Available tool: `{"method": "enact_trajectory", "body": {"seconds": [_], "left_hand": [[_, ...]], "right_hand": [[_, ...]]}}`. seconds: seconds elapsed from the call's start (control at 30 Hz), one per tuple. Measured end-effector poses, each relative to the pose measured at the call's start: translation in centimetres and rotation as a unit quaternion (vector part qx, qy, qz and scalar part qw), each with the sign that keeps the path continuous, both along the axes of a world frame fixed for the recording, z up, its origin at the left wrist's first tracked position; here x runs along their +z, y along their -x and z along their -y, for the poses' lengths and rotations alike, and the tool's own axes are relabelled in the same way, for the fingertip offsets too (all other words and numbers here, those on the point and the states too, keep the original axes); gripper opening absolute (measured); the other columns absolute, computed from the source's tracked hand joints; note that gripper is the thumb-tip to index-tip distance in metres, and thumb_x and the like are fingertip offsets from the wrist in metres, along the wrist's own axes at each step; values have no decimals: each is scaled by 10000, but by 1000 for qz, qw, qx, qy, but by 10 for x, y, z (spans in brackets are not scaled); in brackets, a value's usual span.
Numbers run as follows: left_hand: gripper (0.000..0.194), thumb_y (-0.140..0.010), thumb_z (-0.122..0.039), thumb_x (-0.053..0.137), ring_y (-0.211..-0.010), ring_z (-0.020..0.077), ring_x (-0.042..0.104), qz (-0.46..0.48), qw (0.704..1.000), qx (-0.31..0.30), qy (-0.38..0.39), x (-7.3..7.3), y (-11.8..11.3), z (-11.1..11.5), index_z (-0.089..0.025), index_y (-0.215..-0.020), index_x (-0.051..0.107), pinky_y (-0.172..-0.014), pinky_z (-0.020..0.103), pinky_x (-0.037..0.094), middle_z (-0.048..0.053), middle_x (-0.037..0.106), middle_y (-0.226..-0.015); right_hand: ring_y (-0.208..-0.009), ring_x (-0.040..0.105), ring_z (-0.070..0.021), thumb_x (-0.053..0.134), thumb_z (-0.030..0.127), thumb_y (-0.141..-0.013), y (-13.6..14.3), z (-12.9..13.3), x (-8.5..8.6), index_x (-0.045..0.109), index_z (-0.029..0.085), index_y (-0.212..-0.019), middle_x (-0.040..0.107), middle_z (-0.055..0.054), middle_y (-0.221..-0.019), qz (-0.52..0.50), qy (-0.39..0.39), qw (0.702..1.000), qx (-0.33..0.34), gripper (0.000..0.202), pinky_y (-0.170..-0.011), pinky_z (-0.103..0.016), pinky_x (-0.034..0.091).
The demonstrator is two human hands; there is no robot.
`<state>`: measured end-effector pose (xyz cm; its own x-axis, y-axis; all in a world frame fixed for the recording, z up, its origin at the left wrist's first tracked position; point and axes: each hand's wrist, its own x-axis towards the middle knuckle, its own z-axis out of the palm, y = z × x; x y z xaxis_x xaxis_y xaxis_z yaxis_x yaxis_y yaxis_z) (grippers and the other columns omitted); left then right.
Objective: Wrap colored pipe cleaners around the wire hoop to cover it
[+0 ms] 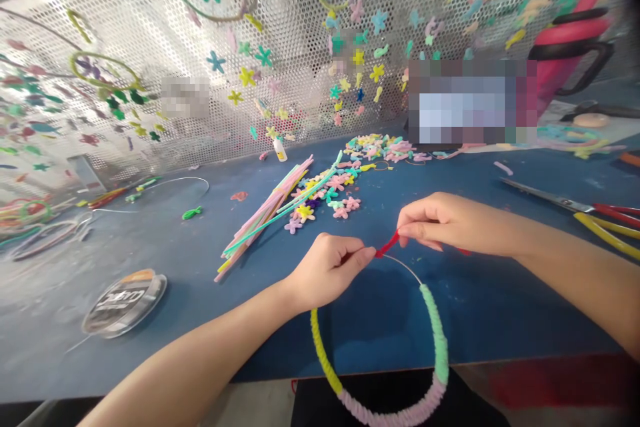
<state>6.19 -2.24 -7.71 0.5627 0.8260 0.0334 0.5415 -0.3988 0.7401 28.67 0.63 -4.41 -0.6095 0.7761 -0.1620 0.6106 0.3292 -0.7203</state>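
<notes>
My left hand (333, 267) pinches the top of a wire hoop (391, 412), where a red pipe cleaner (389, 244) meets the bare wire. Between thumb and fingers of my right hand (440, 220), the red pipe cleaner is held, its short stretch running to my left fingertips. Wrapped fuzzy sections cover much of the hoop: yellow on the left, pink-lilac at the bottom, mint green on the right. A bare bit of wire shows between the red and the mint. The hoop hangs past the table's front edge, over the lap.
Loose pipe cleaners (270, 213) lie beside a pile of small fuzzy flowers (335, 190). Scissors (565, 201) rest at right, a wire spool (125, 303) at left. A small white bottle (279, 150) and a pink tumbler (570, 47) stand near the perforated metal panel (285, 33), hung with decorations.
</notes>
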Motion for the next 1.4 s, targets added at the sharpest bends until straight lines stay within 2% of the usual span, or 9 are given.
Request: {"method": "enact_trajectory", "body": {"seconds": [0.23,0.53,0.8,0.9,1.0,1.1,1.17,1.3,1.4], "left_hand": [[424,-881,-417,362,-515,67,192,-27,999,19,-27,-8,-1,-4,-149,-557,313,-469,210,174,-51,228,-520],[430,-874,-420,377,-528,72,199,-15,999,37,-24,-7,-2,-3,-148,-546,314,-474,209,179,-46,231,-533],[495,-780,-515,511,-528,71,182,-43,997,50,-32,-7,-4,-2,-143,-514,321,-452,208,148,-51,215,-515],[521,-739,-531,560,-524,72,172,-63,996,53,-43,-10,-4,-3,-140,-499,313,-451,215,139,-54,210,-496],[526,-749,-552,536,-526,73,171,-64,995,54,-47,-12,-4,-4,-140,-503,320,-451,214,143,-53,206,-498],[550,-744,-582,521,-531,71,169,-54,995,64,-47,-11,-3,-4,-140,-506,296,-449,205,145,-51,184,-517],[556,-738,-586,525,-530,67,171,-44,995,75,-44,-10,-3,-3,-140,-509,283,-447,198,147,-52,180,-524],[538,-751,-548,534,-526,62,175,-21,995,84,-51,-7,-1,-3,-138,-505,286,-445,190,151,-55,189,-519],[528,-756,-519,546,-520,58,183,-13,994,85,-67,-6,1,-3,-135,-497,291,-447,187,159,-57,195,-512]], "right_hand": [[-486,426,-84,412,303,-874,16,40,0,551,188,-675,502,37,-524,48,-174,983,39,269,-484,-223,254],[-399,432,-130,430,4,-650,31,63,-43,520,182,-657,510,-3,-468,184,-466,863,69,199,-427,-287,182],[-475,505,-151,481,0,-576,37,78,-51,639,114,-780,573,-46,-531,189,-562,802,68,282,-444,-279,243],[-488,491,-152,484,65,-667,33,78,-43,632,142,-769,595,-48,-571,168,-507,837,118,195,-460,-288,232],[-484,466,-134,400,212,-844,23,60,-23,563,191,-616,556,-14,-518,110,-351,921,126,280,-488,-279,242],[-471,442,-105,337,318,-899,12,30,-7,582,185,-650,522,8,-497,48,-208,977,-11,373,-496,-248,263],[-517,470,-106,406,377,-873,8,13,-7,606,185,-765,557,15,-558,20,-102,994,-28,298,-506,-227,292],[-614,503,-108,497,413,-829,15,6,-24,603,137,-909,640,-31,-747,-57,157,979,116,306,-556,-215,344],[-548,437,-82,480,401,-843,24,14,-33,601,116,-825,645,-45,-726,-89,225,959,144,310,-518,-208,313]]}}
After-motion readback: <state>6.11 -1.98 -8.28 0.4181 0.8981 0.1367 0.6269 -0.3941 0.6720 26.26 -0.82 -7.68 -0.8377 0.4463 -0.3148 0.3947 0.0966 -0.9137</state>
